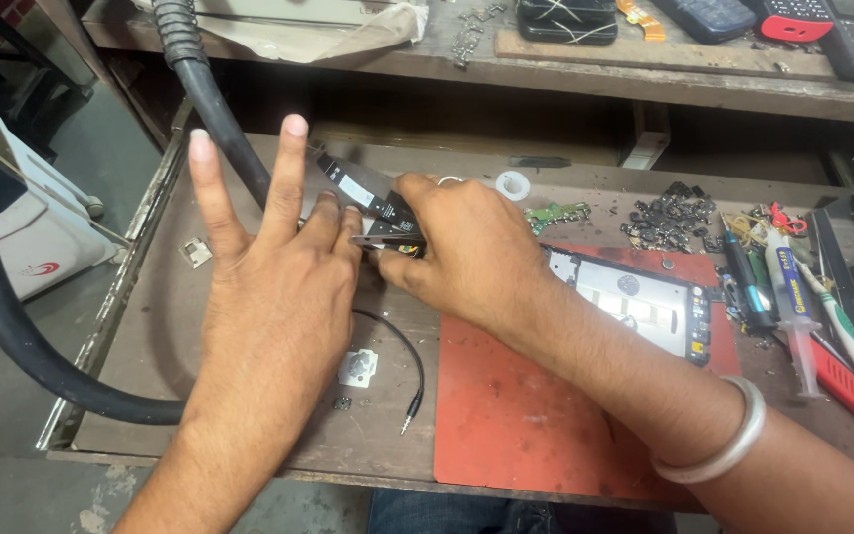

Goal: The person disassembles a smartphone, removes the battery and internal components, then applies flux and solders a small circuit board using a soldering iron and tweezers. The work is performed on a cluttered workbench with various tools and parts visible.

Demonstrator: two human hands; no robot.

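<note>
Both hands meet over one small black part (373, 203), a narrow strip with a white label, sitting at the back-left of the worn bench (150, 326), just left of the red mat (526, 415). Its long axis runs on a slant, from up-left down toward the right hand (467, 247). That hand is curled tight over the lower end, fingertips pinched on it, so it's clearly the one gripping. The left hand (269, 267) comes in from the other side: ring and little fingers are bent down against the strip's edge, while index and middle stick up, spread wide and touching nothing. So the strip lies right between the two hands, nearer the right one's grip. The opened phone (644, 307) is behind the right wrist, well off to the side, and the thin black cable (412, 381) is near the left wrist.
</note>
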